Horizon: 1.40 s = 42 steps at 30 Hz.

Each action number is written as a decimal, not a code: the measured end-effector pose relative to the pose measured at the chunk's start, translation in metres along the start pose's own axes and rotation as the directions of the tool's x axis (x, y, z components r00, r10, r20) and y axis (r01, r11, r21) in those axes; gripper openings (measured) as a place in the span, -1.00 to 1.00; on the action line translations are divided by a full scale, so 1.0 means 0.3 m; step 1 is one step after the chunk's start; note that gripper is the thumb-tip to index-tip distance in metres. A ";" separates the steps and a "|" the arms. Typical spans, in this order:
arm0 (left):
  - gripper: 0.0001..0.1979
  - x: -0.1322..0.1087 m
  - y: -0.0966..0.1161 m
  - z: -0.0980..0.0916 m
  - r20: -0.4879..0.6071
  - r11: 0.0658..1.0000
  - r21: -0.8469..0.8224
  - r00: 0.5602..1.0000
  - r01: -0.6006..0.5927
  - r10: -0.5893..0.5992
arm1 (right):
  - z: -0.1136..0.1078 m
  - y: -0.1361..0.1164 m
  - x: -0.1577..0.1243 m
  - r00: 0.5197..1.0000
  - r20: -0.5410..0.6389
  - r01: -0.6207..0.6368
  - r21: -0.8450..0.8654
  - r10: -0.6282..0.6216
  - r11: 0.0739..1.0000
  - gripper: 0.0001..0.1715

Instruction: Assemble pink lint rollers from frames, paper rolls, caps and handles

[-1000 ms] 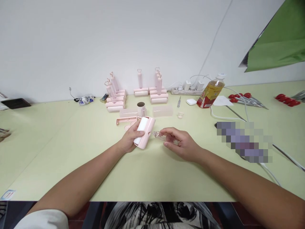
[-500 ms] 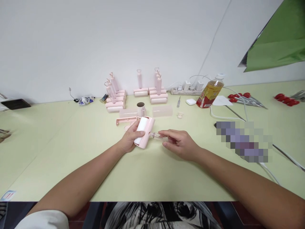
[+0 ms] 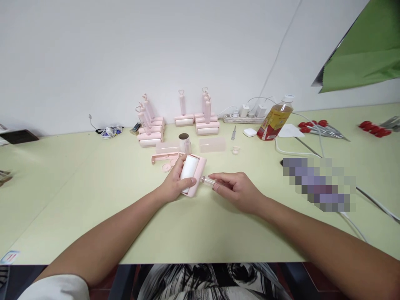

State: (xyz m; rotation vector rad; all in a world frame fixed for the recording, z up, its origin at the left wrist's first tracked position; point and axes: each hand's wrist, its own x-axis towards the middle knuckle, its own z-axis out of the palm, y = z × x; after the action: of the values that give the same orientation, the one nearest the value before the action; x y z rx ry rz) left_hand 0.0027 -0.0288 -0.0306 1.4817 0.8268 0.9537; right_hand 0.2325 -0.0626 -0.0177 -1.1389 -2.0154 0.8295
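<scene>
My left hand (image 3: 175, 185) is closed around a pink lint roller head (image 3: 191, 171) with a white paper roll in it, resting on the pale green table (image 3: 93, 196). My right hand (image 3: 239, 189) pinches a clear pink-tinted handle (image 3: 208, 181), whose tip touches the right side of the roller head. Just behind lie loose pink parts (image 3: 165, 158), a cardboard core (image 3: 183, 141) and two translucent covers (image 3: 212, 145).
Several finished pink lint rollers (image 3: 183, 114) stand at the back by the wall. A power strip (image 3: 246, 116), an oil bottle (image 3: 275, 118), a small screwdriver (image 3: 233, 133) and red-handled tools (image 3: 315, 127) are at the right. White cables (image 3: 368, 200) run along the right side.
My right hand has brought the clear handle leftward until it meets the roller head. My left hand has turned the roller head slightly and shifted its grip.
</scene>
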 end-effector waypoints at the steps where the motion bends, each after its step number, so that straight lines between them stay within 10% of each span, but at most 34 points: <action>1: -0.29 -0.002 0.004 0.004 0.003 1.000 0.003 1.000 -0.004 0.004 | 0.001 -0.003 -0.003 1.000 -0.005 -0.011 0.002 0.011 1.000 -0.67; 18: -0.28 -0.031 0.024 0.061 0.114 0.989 -0.133 0.992 0.063 -0.048 | 0.033 -0.024 -0.037 0.987 -0.064 -0.118 0.331 0.147 0.936 -0.64; 23: -0.30 -0.021 0.025 0.064 0.004 0.976 0.213 0.999 0.042 -0.044 | 0.035 -0.038 -0.013 0.969 -0.046 -0.190 0.488 0.243 0.852 -0.56; 27: -0.22 -0.031 0.037 0.082 -0.095 0.684 0.728 0.982 -0.043 0.162 | 0.033 -0.028 0.018 0.948 -0.003 -0.254 0.598 0.319 0.760 -0.64; 31: -0.36 -0.073 0.069 0.139 0.074 0.301 0.934 0.929 -0.191 0.361 | 0.049 -0.024 0.018 0.953 0.097 -0.273 0.689 0.288 0.671 -0.66; 34: -0.38 -0.091 0.080 0.175 0.245 0.204 0.922 0.903 -0.330 0.352 | 0.075 -0.035 0.005 0.979 0.105 -0.194 0.729 0.173 0.657 -0.68; 38: -0.40 -0.074 0.070 0.164 0.284 0.184 0.922 0.919 -0.340 0.274 | 0.062 -0.014 0.022 0.996 0.086 -0.049 0.555 0.001 0.830 -0.81; 42: -0.57 -0.061 0.072 0.131 0.282 0.116 0.945 0.940 -0.306 0.190 | -0.061 0.106 0.094 0.967 -0.247 0.025 -0.126 -0.056 0.992 -0.65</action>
State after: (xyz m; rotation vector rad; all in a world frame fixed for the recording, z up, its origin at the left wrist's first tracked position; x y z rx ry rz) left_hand 0.0301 -0.0643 -0.0128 2.9222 1.2625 0.4549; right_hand 0.2505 -0.0207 -0.0254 -1.2011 -1.8913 0.5183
